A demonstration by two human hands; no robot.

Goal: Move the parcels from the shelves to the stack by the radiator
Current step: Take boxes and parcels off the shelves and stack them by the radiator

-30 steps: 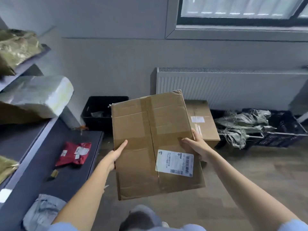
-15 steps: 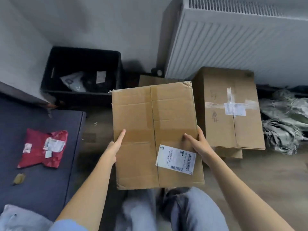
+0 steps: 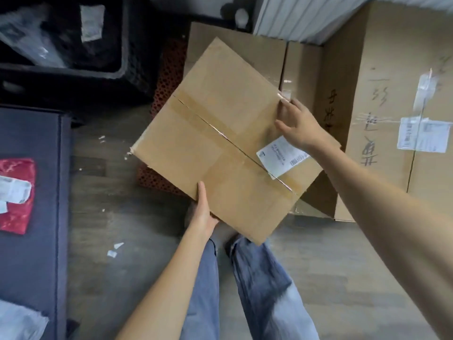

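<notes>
- Cardboard box (image 3: 220, 141) fills the middle of my view, turned cornerwise, its taped seam running diagonally and a white shipping label (image 3: 279, 157) near its right edge.
- My left hand (image 3: 202, 212) grips the box's near lower edge, thumb flat on top, fingers hidden underneath.
- My right hand (image 3: 297, 126) holds the right edge by the label, fingers spread and lightly bent over the top; I cannot tell whether they wrap the side.
- I cannot tell if the box is touching the flat carton (image 3: 257, 47) behind it, which lies at the foot of the radiator (image 3: 294, 18).
- A tall carton (image 3: 392, 94) with handwriting stands just right.
- A black crate (image 3: 117, 72) sits upper left; a red pouch (image 3: 17, 195) lies on the dark shelf (image 3: 36, 266) at left.
</notes>
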